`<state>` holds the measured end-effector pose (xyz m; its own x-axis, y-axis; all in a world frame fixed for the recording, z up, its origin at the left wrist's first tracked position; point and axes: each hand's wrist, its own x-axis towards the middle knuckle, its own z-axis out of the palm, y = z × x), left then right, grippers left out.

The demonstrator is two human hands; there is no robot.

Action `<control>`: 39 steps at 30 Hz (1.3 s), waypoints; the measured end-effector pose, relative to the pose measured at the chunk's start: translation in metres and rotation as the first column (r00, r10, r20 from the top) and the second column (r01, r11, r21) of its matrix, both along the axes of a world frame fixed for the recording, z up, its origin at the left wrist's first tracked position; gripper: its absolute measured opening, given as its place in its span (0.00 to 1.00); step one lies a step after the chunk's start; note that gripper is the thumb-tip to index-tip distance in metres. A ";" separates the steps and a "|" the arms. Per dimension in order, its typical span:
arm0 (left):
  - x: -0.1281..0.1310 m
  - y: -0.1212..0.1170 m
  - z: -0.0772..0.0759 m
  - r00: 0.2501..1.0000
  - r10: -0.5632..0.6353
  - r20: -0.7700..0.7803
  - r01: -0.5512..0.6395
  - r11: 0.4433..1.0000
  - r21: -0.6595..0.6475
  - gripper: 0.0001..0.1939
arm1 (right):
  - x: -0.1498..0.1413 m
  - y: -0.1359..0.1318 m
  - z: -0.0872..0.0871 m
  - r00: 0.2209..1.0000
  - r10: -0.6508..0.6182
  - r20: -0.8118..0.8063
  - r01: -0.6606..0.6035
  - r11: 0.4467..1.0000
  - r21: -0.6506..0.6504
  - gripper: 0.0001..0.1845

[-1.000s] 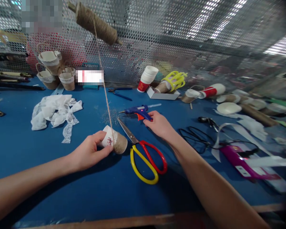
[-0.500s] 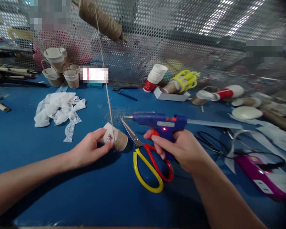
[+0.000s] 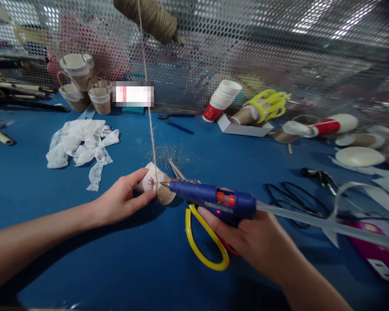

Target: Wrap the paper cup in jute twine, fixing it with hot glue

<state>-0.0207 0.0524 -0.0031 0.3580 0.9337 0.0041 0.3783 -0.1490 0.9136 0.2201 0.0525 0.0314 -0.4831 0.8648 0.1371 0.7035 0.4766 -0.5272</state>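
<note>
My left hand (image 3: 125, 196) is closed on a paper cup (image 3: 145, 180) that lies tilted on its side, its lower part wrapped in brown twine. From the cup a taut strand of twine (image 3: 151, 134) runs up to a large twine spool (image 3: 149, 19) at the top. In my right hand (image 3: 243, 229) is a blue glue gun (image 3: 197, 192) with a lit red light and a clear glue stick in its back. The metal nozzle is at the cup, near the strand; whether it touches, I cannot tell. Beneath the gun lie scissors (image 3: 191, 242) with yellow and red handles, partly hidden.
White lace (image 3: 81, 142) lies in a heap at left. Behind it stand twine-covered cups with handles (image 3: 78, 69). Pliers (image 3: 178, 123), stacked paper cups (image 3: 220, 101) and a white box lid (image 3: 246, 129) sit along the mesh. Black cable (image 3: 288, 198) and a purple box (image 3: 369, 246) are at right.
The glue gun has moved left and down, bringing its nozzle from above the scissors to the cup. It now covers part of the scissors. The left hand keeps its hold on the cup.
</note>
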 end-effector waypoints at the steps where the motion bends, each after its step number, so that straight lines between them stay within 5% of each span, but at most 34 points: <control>1: 0.000 0.000 0.000 1.000 -0.003 -0.001 0.003 1.000 -0.002 0.14 | -0.001 0.000 0.000 1.000 0.008 0.005 -0.009 1.000 0.007 0.11; 14: 0.000 0.002 0.001 1.000 0.003 -0.019 -0.003 1.000 0.002 0.16 | -0.007 -0.004 0.009 1.000 0.004 -0.009 -0.005 0.994 -0.112 0.07; 39: -0.001 0.002 0.002 0.996 -0.026 -0.087 0.031 0.998 0.054 0.16 | -0.003 -0.002 0.006 0.999 -0.005 0.035 0.005 1.000 0.002 0.07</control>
